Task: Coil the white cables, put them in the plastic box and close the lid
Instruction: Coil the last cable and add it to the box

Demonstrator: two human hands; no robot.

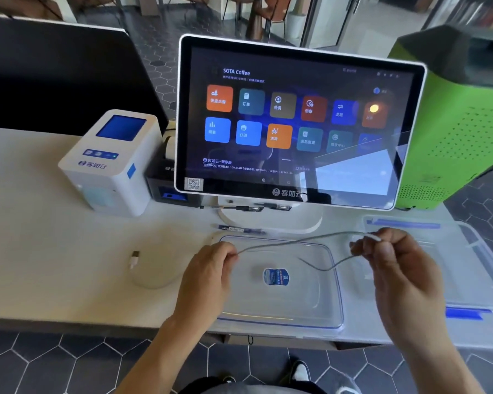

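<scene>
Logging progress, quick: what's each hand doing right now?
Left hand: pinching the white cable.
Right hand: gripping the same cable near its end.

Dark hexagon-tile floor (69, 362); white counter (40, 251); chairs (270, 12) beyond; daylight.

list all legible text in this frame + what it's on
"SOTA Coffee": top left of the touchscreen.
"客如云": bezel below the screen, and the front of the white printer.
"客如云·智享版": lower left of the screen.
Tile captions, version line, QR code: too small or blurred to trust.
Blue sticker on the clear lid: unreadable.
Pen labels: unreadable.
</scene>
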